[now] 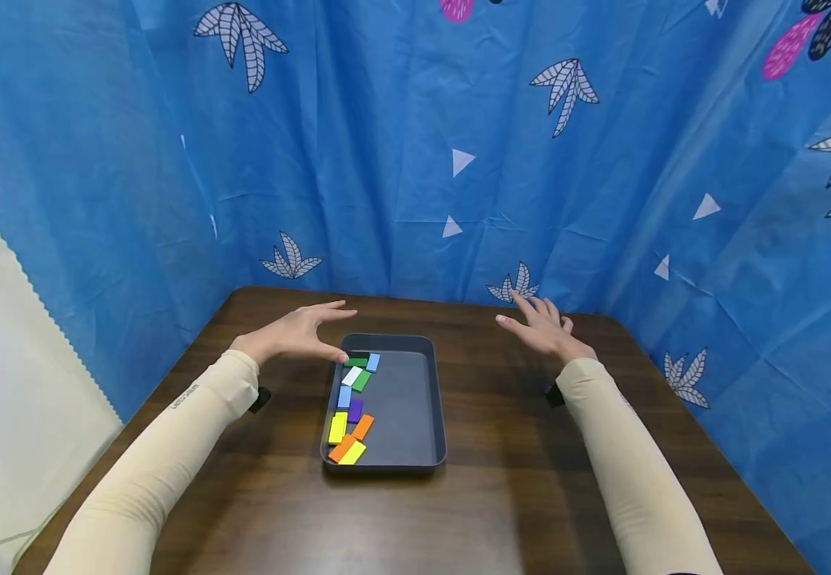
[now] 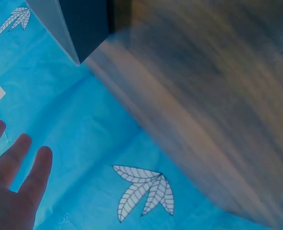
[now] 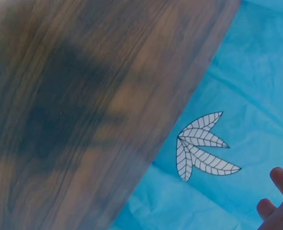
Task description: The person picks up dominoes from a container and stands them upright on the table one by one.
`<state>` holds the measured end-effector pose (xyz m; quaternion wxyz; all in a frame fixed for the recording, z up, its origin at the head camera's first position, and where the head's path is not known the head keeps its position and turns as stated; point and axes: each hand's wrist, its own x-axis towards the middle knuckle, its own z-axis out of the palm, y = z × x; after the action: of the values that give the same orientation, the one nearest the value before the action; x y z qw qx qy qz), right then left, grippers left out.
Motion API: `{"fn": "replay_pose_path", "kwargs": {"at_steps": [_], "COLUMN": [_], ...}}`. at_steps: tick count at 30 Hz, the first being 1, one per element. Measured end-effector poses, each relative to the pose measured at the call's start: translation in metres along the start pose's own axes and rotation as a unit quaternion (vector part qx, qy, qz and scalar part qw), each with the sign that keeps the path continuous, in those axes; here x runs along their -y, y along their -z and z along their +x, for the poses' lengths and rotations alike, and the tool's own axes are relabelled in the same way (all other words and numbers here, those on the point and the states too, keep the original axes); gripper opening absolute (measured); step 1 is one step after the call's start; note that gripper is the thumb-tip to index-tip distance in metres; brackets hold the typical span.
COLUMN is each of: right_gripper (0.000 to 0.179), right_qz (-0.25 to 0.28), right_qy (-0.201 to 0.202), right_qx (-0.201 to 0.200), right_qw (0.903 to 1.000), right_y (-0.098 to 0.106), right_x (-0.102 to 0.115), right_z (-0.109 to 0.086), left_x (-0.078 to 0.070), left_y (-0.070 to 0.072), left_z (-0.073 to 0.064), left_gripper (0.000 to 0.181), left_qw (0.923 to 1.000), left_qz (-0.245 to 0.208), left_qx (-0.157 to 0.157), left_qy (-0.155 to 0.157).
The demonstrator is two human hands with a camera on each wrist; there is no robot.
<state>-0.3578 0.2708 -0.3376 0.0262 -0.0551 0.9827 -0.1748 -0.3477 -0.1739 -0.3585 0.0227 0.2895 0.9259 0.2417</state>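
Note:
A dark grey tray [image 1: 404, 407] lies on the table, with small flat coloured blocks along its left side. Among them are a purple block [image 1: 355, 410], a white block [image 1: 351, 375], an orange block [image 1: 363, 427] and a yellow block [image 1: 338, 429]. My left hand [image 1: 300, 330] hovers by the tray's far left corner, thumb and fingers spread apart, holding nothing. Its thumb tip overlaps the tray's rim in the head view. Away to the right of the tray, my right hand [image 1: 541, 327] is above the table with loosely extended fingers and nothing in its grasp.
The brown wooden table [image 1: 487, 495] reaches back to a blue curtain [image 1: 401, 160] with leaf prints, which also runs along the right side. At the left hangs a pale cloth [image 1: 13, 383]. In the left wrist view, the tray's dark wall [image 2: 86, 24] shows at the top.

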Motion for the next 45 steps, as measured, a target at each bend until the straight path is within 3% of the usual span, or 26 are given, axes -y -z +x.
{"fn": "replay_pose_path", "kwargs": {"at_steps": [8, 14, 30, 45], "right_gripper": [0.081, 0.084, 0.085, 0.087], "right_qz": [0.023, 0.044, 0.078, 0.096], "right_qy": [0.013, 0.016, 0.049, 0.069], "right_qx": [0.001, 0.012, 0.008, 0.022], "right_qw": [0.9996, 0.9989, 0.9957, 0.9927], "right_y": [-0.012, -0.022, -0.038, -0.052], "right_x": [0.004, 0.008, 0.03, 0.052], "right_z": [0.001, 0.001, 0.006, 0.01], "left_x": [0.009, 0.013, 0.016, 0.014], "left_y": [-0.018, -0.029, -0.055, -0.056], "left_z": [-0.009, -0.011, -0.014, -0.02], "left_gripper": [0.094, 0.093, 0.089, 0.084], "left_qw": [0.9994, 0.9985, 0.9958, 0.994], "left_qz": [-0.025, -0.05, -0.091, -0.102], "left_qx": [0.002, 0.008, 0.009, 0.035], "left_qy": [-0.022, -0.021, 0.007, 0.017]}}
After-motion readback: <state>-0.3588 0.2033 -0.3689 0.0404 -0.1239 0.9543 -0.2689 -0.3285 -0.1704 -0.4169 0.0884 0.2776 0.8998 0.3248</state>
